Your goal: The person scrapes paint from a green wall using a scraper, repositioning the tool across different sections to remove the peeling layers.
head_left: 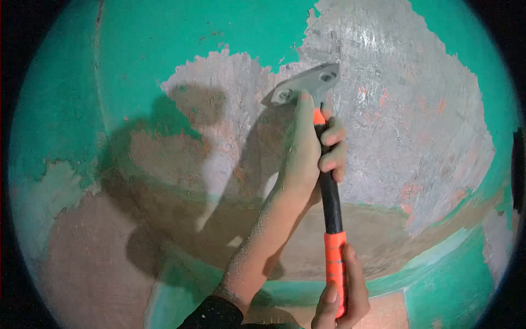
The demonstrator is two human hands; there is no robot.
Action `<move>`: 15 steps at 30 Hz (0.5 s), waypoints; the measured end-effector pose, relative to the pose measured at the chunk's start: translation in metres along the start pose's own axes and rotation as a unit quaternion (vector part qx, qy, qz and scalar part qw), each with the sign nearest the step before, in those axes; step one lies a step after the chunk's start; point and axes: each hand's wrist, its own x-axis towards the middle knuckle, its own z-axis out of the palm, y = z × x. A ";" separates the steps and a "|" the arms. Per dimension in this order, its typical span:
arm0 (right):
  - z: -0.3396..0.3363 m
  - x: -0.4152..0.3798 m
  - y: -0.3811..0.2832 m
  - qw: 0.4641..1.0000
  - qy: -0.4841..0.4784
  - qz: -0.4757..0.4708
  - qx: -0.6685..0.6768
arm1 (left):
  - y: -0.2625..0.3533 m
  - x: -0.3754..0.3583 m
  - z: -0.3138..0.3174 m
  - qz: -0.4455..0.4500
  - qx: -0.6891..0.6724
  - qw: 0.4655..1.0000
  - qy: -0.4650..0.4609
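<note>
A long-handled scraper [331,203] with a black shaft and orange grip stands nearly upright before the wall. Its wide grey metal head [308,83], fastened by two screws, lies against the wall at the edge of a bared patch. My left hand [312,148] is wrapped round the upper shaft just under the head, its thumb pointing up to the metal. Lower down, my right hand [344,296] holds the orange grip near its bottom end. Pale dust covers my left forearm.
The wall has green paint [153,33] around large bared grey plaster patches [405,126]. A curved brown band [361,236] with a green edge crosses below. Shadows of the arms and tool fall to the left. A vertical crack runs at upper left.
</note>
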 end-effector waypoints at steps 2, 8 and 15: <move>0.002 0.014 0.000 0.999 0.018 -0.029 -0.014 | 0.009 0.013 0.007 0.026 -0.003 0.999 -0.019; -0.001 0.007 -0.007 1.000 0.002 0.013 0.005 | 0.004 0.010 -0.001 -0.004 -0.007 0.999 -0.052; -0.002 0.026 -0.007 0.999 0.011 -0.045 -0.001 | 0.014 0.017 0.017 0.037 0.008 0.999 -0.030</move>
